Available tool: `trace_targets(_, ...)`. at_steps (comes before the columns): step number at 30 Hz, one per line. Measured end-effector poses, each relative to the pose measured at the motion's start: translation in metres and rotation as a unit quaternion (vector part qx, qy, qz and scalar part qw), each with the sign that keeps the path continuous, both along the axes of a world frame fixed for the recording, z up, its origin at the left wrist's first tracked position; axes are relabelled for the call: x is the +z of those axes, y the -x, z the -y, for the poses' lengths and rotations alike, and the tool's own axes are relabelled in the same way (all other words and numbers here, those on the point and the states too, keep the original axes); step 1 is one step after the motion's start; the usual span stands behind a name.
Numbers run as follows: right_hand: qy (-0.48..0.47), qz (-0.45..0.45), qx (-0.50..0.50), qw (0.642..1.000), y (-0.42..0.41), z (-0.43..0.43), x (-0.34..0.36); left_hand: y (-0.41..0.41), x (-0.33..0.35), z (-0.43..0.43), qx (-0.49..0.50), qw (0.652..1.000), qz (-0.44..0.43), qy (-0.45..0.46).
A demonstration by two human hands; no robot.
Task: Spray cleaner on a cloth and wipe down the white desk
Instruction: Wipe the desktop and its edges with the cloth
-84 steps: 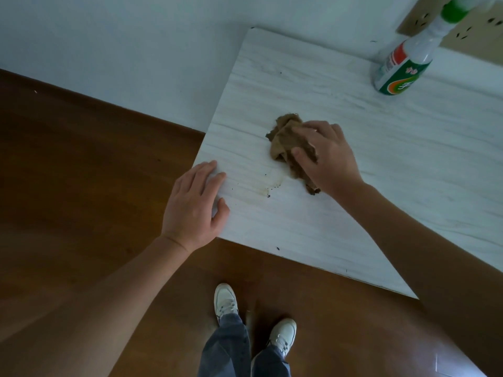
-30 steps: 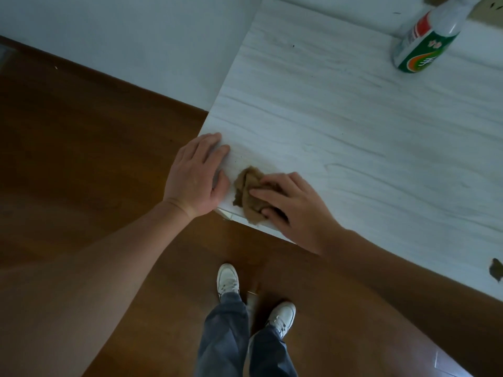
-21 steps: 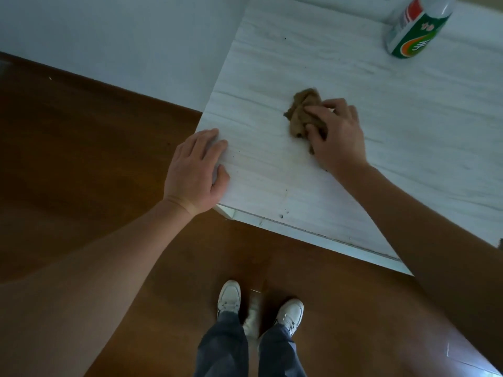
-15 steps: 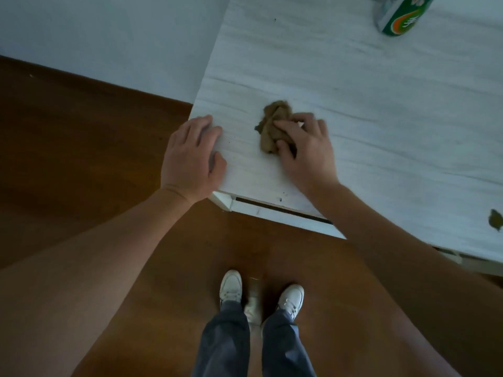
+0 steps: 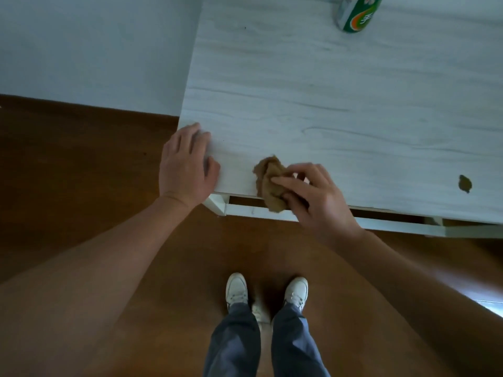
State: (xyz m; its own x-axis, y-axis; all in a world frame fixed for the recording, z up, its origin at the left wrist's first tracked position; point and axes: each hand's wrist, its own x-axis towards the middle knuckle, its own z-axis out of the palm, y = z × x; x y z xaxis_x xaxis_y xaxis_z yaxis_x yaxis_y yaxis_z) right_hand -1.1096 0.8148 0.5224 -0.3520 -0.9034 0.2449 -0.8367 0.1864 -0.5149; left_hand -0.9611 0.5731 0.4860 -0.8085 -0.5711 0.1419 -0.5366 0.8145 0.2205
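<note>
Two hands: right hand [image 5: 318, 200] grips crumpled brown cloth [image 5: 272, 183] at white bench [image 5: 326, 104] edge, left hand [image 5: 186, 167] flat, open; mid-wipe, next likely toward brown smudge [image 5: 465, 183].

The desk [image 5: 340, 104] top looks like a white laminate printed with pale grey wood grain, smooth and matt, with only a faint sheen. Its frame [image 5: 394, 228] below the near edge appears painted white and slightly scuffed. At the desk's 6 o'clock edge lies a brown cloth [image 5: 270, 183], crumpled, soft and fuzzy-looking, dull in finish. Toward 4 o'clock on the top sits a small dark olive smear [image 5: 465, 183], flat and matt. At 12 o'clock the spray bottle [image 5: 356, 14] looks like plastic with a glossy green printed label. The floor [image 5: 81, 164] is brown wood-look board, smooth, with a soft gloss. The shoes [image 5: 237, 291] look like white leather; the trousers [image 5: 234, 341] are grey-blue woven cloth.
</note>
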Motion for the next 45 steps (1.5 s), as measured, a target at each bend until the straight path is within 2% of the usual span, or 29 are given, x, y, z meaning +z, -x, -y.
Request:
trace_targets(3, -0.003, -0.010, -0.099, 0.995, 0.033, 0.036, 0.009, 0.001, -0.001, 0.000, 0.003, 1.000, -0.005, 0.001)
trace_targets(5, -0.043, -0.001, -0.151, 0.988, 0.046, 0.054, 0.003, 0.002, -0.002, 0.000, 0.007, 1.000, -0.006, -0.005)
trace_targets(8, -0.068, 0.013, -0.194, 0.979, 0.032, 0.061, -0.011, 0.001, -0.003, 0.001, 0.002, 1.000, -0.024, -0.005)
trace_targets(10, -0.046, 0.020, -0.168, 0.984, 0.003, 0.054, -0.017, 0.000, -0.004, 0.002, -0.003, 1.000, -0.031, -0.004)
trace_targets(13, -0.037, 0.011, -0.075, 0.996, -0.035, 0.039, -0.024, 0.000, -0.004, 0.003, -0.002, 1.000, -0.022, -0.006)
trace_targets(18, -0.039, -0.030, -0.018, 0.999, -0.019, 0.046, -0.020, -0.001, -0.003, 0.003, -0.006, 1.000, -0.019, -0.008)
trace_targets(23, -0.039, -0.022, -0.141, 0.989, 0.018, 0.090, -0.018, -0.001, -0.007, 0.003, 0.001, 0.999, -0.032, -0.005)
trace_targets(27, -0.036, 0.017, -0.287, 0.957, 0.024, 0.129, -0.019, 0.000, -0.009, 0.003, 0.004, 1.000, -0.023, -0.006)
trace_targets(29, -0.030, 0.017, -0.259, 0.965, 0.001, 0.138, -0.018, 0.000, -0.009, 0.004, 0.001, 1.000, -0.025, -0.006)
trace_targets(32, -0.031, -0.001, -0.121, 0.992, -0.030, 0.129, -0.019, -0.002, -0.010, 0.005, -0.005, 0.999, -0.034, -0.006)
trace_targets(38, -0.033, -0.045, 0.030, 0.998, 0.008, 0.119, -0.017, 0.000, -0.010, 0.005, -0.001, 1.000, -0.015, -0.016)
trace_targets(40, -0.031, -0.052, 0.034, 0.998, 0.029, 0.119, -0.012, -0.001, -0.009, 0.005, -0.004, 1.000, -0.004, -0.020)
trace_targets(45, -0.047, -0.034, -0.035, 0.998, 0.095, 0.127, 0.000, -0.001, -0.008, 0.004, -0.003, 1.000, -0.005, -0.002)
